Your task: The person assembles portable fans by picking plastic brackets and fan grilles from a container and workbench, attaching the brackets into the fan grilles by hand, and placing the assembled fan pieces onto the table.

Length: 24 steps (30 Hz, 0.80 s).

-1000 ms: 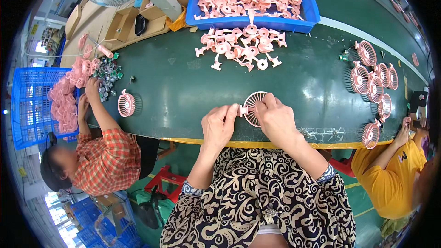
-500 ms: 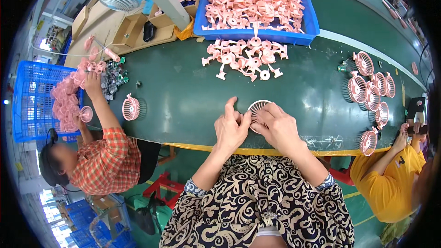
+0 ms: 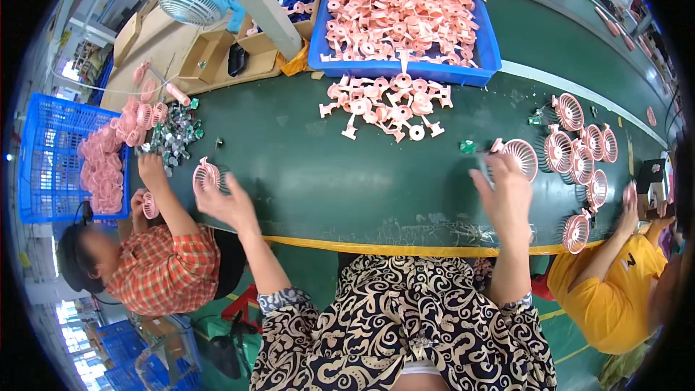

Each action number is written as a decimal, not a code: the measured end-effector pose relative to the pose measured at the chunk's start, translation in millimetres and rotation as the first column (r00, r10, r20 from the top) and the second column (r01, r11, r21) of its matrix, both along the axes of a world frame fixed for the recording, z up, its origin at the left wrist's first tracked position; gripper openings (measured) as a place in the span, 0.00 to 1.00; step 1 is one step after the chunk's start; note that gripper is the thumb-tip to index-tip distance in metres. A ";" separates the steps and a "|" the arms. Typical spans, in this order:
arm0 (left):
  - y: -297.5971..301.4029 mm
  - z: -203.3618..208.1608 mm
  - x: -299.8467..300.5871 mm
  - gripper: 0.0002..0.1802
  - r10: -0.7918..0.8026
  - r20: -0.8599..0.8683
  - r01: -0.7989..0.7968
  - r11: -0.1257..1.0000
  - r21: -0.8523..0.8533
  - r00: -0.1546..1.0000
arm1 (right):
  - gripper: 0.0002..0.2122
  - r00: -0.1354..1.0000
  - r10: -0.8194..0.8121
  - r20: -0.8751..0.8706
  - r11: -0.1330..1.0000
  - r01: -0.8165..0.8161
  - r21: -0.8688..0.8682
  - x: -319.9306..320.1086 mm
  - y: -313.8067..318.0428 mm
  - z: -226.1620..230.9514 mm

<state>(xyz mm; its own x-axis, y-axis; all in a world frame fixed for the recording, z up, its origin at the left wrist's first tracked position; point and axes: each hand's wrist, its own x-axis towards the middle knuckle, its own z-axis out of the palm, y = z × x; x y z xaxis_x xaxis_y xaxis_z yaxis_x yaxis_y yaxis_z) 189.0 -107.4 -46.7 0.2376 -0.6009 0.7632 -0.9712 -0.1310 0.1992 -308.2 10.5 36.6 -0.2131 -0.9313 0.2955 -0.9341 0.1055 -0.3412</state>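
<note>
My left hand (image 3: 230,204) is stretched out to the left, thumb raised and apart, its fingertips over the lower edge of a pink fan cage (image 3: 205,172). Whether they touch it I cannot tell. On the right, my right hand (image 3: 507,190) rests its fingers at the near edge of another pink fan cage (image 3: 523,157), with the thumb held well apart; the hand is a little blurred. A small green circuit board (image 3: 468,146) lies just left of that cage. Several more pink cages (image 3: 559,150) stand grouped farther right.
A blue tray (image 3: 405,71) heaped with pink fan parts stands at the back, a loose pile (image 3: 394,105) before it. Co-workers flank me: a checked sleeve (image 3: 177,242) by a blue basket (image 3: 51,152) and small circuit boards (image 3: 177,130), and a yellow shirt (image 3: 608,289) at right.
My hands have parted from the cage they both held at the middle. A cage now lies at right under my right hand, with a green circuit board beside it. The left hand moved left.
</note>
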 end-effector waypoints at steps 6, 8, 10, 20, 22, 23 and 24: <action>5.8 -30.4 73.4 0.28 0.340 -0.005 -0.340 0.940 0.016 0.940 | 0.14 0.917 0.305 0.256 0.951 -0.282 -0.124 60.1 -61.4 -31.4; 13.8 -27.5 82.5 0.22 -0.001 -0.378 0.090 0.972 0.217 0.926 | 0.15 0.924 0.285 0.256 0.958 -0.268 -0.100 73.3 -77.8 -43.8; 19.9 -25.1 60.2 0.16 -0.010 -0.523 0.174 0.948 0.265 0.852 | 0.13 0.926 0.283 0.248 0.959 -0.266 -0.101 75.0 -81.4 -57.2; 103.2 44.2 -157.1 0.36 -0.231 -0.861 0.868 0.334 0.368 0.454 | 0.07 0.893 0.215 0.396 0.976 -0.213 -0.050 68.2 -27.1 -56.8; 107.7 54.5 -178.4 0.37 -0.217 -0.916 0.935 0.188 0.300 0.337 | 0.07 0.877 0.228 0.422 0.973 -0.225 -0.058 63.6 -10.0 -56.5; 105.4 63.5 -187.2 0.33 -0.163 -0.936 0.946 0.143 0.289 0.311 | 0.07 0.881 0.195 0.431 0.981 -0.186 -0.062 59.6 -1.1 -58.1; 104.0 61.5 -188.2 0.33 -0.159 -0.937 0.947 0.139 0.291 0.312 | 0.07 0.883 0.162 0.440 0.987 -0.147 -0.069 55.0 5.2 -59.7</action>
